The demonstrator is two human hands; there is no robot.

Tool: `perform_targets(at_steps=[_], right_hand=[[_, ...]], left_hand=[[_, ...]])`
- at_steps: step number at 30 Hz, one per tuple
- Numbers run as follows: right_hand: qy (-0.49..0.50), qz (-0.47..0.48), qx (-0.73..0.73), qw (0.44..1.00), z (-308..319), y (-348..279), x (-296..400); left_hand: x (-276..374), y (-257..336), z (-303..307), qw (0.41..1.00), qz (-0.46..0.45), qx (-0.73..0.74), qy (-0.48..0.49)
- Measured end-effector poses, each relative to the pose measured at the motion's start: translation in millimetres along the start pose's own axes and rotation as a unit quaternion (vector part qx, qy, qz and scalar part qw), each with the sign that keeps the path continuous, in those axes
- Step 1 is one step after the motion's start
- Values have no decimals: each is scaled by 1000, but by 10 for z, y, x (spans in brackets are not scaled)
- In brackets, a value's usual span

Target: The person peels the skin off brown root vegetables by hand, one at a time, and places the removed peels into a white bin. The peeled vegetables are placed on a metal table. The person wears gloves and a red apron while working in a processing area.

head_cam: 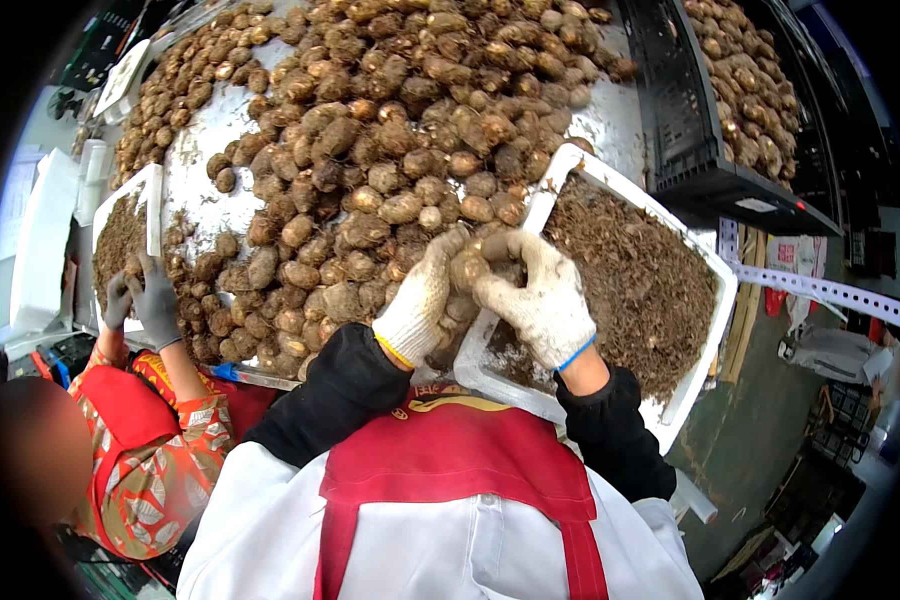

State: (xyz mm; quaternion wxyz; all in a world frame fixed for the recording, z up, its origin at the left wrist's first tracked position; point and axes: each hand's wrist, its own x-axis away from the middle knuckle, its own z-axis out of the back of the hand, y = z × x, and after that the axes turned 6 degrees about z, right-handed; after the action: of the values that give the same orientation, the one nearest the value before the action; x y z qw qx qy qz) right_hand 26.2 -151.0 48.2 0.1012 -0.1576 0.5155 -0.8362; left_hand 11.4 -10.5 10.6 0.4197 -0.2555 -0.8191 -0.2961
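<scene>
My left hand (424, 296), in a white knit glove with a yellow cuff edge, is closed around a brown taro corm (466, 266). My right hand (536, 292), in a like glove with a blue edge, touches the same corm with its curled thumb and fingers. Both hands are above the near edge of a large heap of hairy taro corms (375, 150) on a metal table (210, 142). Just right of them, a white foam box (709, 255) holds brown fibrous peelings (630, 277). What lies under my left palm is partly hidden.
A black plastic crate (679, 112) stands at the back right, with more corms (750, 90) beyond its wall. At the left, a co-worker's grey-gloved hands (146, 296) are over a smaller foam box (154, 202) of peelings. A perforated white metal strip (817, 287) juts out at the right.
</scene>
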Motion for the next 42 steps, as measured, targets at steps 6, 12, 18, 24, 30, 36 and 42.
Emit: perform_targets(at_steps=[6,12,18,24,30,36,42], right_hand=[[-13,8,-21,1000,-102,431,50],[21,54,-26,998,13,121,60],[-3,143,64,988,-128,266,-6],[1,-68,31,997,182,456,71],[66,-67,75,993,346,791,340],[38,-87,15,995,61,696,444],[1,-12,36,999,-101,511,396]], left_hand=[[-157,22,583,951,211,78,-214],[-272,-36,633,923,258,150,-241],[-122,-85,607,958,199,120,-170],[117,463,682,998,18,44,-32],[190,2608,1835,878,-347,293,-151],[-120,1775,1089,554,-457,-693,64],[-415,1479,1106,309,-359,-879,58]])
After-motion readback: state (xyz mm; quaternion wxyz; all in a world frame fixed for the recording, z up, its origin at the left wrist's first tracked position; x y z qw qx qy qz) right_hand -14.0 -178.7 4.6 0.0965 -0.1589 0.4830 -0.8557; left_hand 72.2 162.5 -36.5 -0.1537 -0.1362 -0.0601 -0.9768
